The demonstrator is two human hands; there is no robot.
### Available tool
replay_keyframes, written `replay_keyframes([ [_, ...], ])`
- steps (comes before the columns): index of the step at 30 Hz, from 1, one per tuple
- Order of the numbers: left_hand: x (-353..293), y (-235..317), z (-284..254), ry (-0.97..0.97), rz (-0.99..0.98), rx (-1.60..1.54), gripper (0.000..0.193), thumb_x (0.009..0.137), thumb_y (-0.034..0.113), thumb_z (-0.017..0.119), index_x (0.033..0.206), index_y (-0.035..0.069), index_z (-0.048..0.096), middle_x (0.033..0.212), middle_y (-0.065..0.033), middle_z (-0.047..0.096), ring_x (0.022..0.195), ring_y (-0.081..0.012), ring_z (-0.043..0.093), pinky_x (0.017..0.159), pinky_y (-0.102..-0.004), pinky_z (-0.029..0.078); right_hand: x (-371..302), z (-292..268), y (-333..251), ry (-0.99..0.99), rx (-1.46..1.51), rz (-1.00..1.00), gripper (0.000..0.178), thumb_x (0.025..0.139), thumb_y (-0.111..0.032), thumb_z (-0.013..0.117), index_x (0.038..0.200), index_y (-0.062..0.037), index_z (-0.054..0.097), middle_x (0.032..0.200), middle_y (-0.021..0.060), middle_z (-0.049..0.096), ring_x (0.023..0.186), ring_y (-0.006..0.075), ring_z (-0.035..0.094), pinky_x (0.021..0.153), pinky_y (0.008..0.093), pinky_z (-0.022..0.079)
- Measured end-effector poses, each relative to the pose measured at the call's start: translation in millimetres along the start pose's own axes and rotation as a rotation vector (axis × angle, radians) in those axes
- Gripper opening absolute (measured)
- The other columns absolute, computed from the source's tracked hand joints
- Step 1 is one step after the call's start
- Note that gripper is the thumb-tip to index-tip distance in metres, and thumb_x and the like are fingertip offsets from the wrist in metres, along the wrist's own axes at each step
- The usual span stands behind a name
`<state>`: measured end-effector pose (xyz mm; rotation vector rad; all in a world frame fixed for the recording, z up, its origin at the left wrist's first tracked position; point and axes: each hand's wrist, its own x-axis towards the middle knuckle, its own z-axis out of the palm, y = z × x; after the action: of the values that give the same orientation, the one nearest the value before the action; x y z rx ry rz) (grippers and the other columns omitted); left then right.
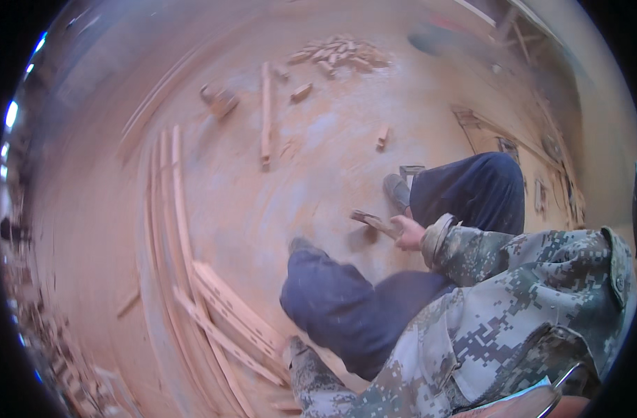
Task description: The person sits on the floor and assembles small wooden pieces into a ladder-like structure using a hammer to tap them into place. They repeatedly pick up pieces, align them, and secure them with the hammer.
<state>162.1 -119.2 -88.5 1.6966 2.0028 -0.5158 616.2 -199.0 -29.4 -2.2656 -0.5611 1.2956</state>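
Observation:
My right hand [410, 233] is closed around the handle of a hammer [375, 221], holding it in front of my bent right knee, with its head pointing left. The hammer is a little blurred, and a dark patch of shadow lies under it on the floor. My left sleeve [310, 373] reaches down beside my left knee, its cuff close to the ends of light wooden rails with slots [238, 303]. The fingers of that hand are hidden, so I cannot make out whether it grips a rail.
Several long wooden strips [179, 188] lie on the dusty floor at the left. Farther off are a lone beam [266, 115], a heap of short wood pieces [340, 52], and small loose blocks [301, 92]. A wooden frame [499, 129] stands at the right beyond my knee.

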Motion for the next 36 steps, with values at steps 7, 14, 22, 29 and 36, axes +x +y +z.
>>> replay_keyframes([
  [7,-2.1,16.0,-22.5,0.093,0.161,0.126,0.050,0.076,0.040,0.085,0.111,0.008,0.070,0.105,-0.0173,0.072,0.103,-0.0398,0.072,0.086,-0.0532,0.058,-33.7,19.4,112.2,-0.252,-0.521,0.028,0.058,0.084,-0.009,0.064,0.140,-0.0009,0.051,0.119,0.0311,0.070,0.116,0.0465,0.068,0.097,0.0540,0.054],
  [14,-8.1,43.9,-38.8,0.123,0.284,0.206,0.049,0.075,0.039,0.086,0.109,0.008,0.070,0.104,-0.0173,0.072,0.102,-0.0399,0.072,0.085,-0.0526,0.058,-47.7,30.8,119.7,-0.495,-0.608,0.129,0.042,0.085,-0.016,0.065,0.124,-0.0005,0.063,0.109,0.0275,0.073,0.103,0.0455,0.072,0.086,0.0529,0.057],
  [22,-15.4,41.1,-76.4,0.098,0.326,0.292,0.048,0.074,0.038,0.087,0.107,0.007,0.070,0.103,-0.0172,0.071,0.101,-0.0401,0.071,0.085,-0.0518,0.058,-8.8,-0.6,10.7,-0.483,-0.573,0.175,0.052,0.081,-0.015,0.066,0.133,-0.0086,0.070,0.121,0.0214,0.075,0.110,0.0416,0.072,0.091,0.0536,0.057],
  [29,-28.6,23.1,-44.6,0.084,0.412,0.281,0.048,0.074,0.037,0.087,0.106,0.006,0.070,0.101,-0.0171,0.071,0.100,-0.0403,0.071,0.084,-0.0512,0.059,50.8,-29.5,52.2,0.192,-0.352,0.130,0.056,0.079,-0.012,0.065,0.134,-0.0016,0.062,0.120,0.0284,0.072,0.116,0.0468,0.069,0.097,0.0542,0.056],
  [36,-13.4,26.9,-68.7,0.092,0.489,0.296,0.047,0.073,0.036,0.088,0.104,0.006,0.071,0.100,-0.0171,0.070,0.099,-0.0404,0.071,0.083,-0.0506,0.059,82.6,-104.1,-15.9,0.733,0.020,0.237,0.065,0.080,-0.016,0.067,0.141,0.0015,0.053,0.132,0.0367,0.061,0.129,0.0499,0.059,0.109,0.0565,0.049],
])
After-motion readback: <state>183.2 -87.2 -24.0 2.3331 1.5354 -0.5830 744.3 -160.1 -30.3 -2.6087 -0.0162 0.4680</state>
